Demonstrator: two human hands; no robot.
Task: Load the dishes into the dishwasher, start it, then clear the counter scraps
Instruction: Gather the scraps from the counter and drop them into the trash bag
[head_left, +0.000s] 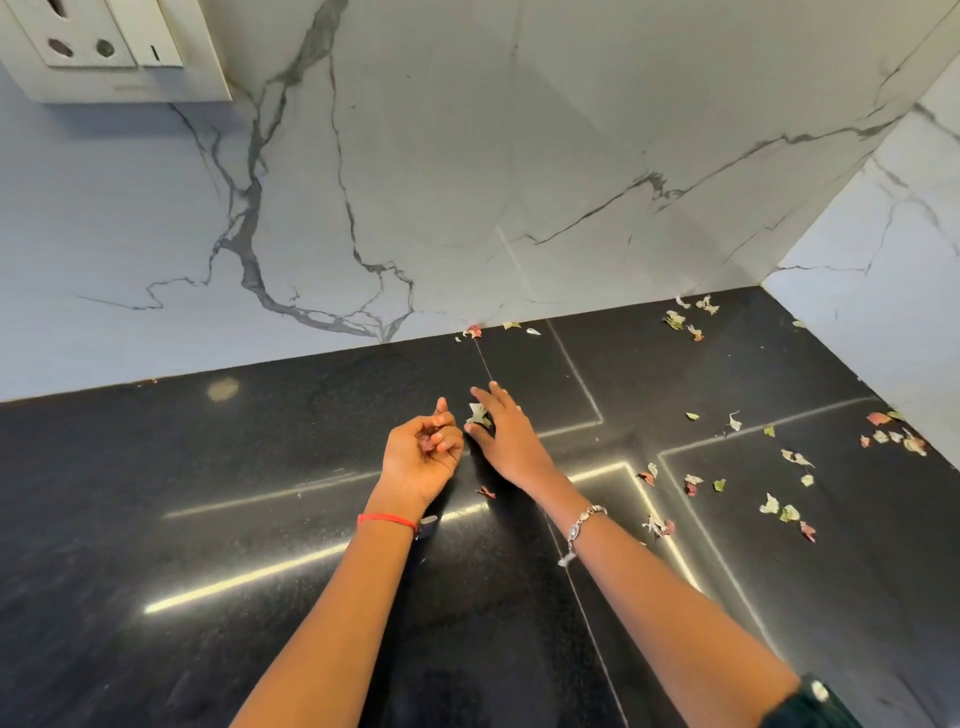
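In the head view, the left hand (421, 453) is held palm-up over the black counter (208, 519), its fingers curled round a few reddish scraps (428, 445). Just beside it, the right hand (506, 431) is laid low with fingers spread and nearly straight, the thumb tip touching a pale scrap (477, 414) whose long axis points toward the marble wall (467, 182). More loose scraps (789, 512) are scattered to the right, in a band running from the back corner toward the near edge.
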